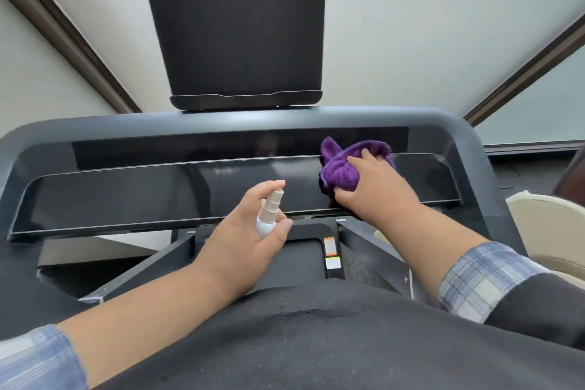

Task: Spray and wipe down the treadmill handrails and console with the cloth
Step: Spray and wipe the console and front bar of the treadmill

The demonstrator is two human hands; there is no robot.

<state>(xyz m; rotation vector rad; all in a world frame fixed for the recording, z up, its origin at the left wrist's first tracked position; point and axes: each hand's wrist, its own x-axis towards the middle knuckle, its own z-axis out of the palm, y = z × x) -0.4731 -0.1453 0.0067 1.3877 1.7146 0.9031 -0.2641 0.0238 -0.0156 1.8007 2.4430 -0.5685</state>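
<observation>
The treadmill's glossy black console panel (152, 193) stretches across the middle of the head view, framed by a dark grey handrail bar (95, 128) that curves down at both ends. My right hand (376, 184) grips a bunched purple cloth (340, 168) and presses it on the right part of the panel. My left hand (250, 228) holds a small white spray bottle (269, 214) upright just below the panel's lower edge, nozzle toward the console, forefinger near the pump top.
A black tablet-like screen (235, 38) stands on a holder above the console. The treadmill deck with warning stickers (330, 255) lies below. A cream seat or tub (547, 228) sits at the right. White walls with dark trim lie behind.
</observation>
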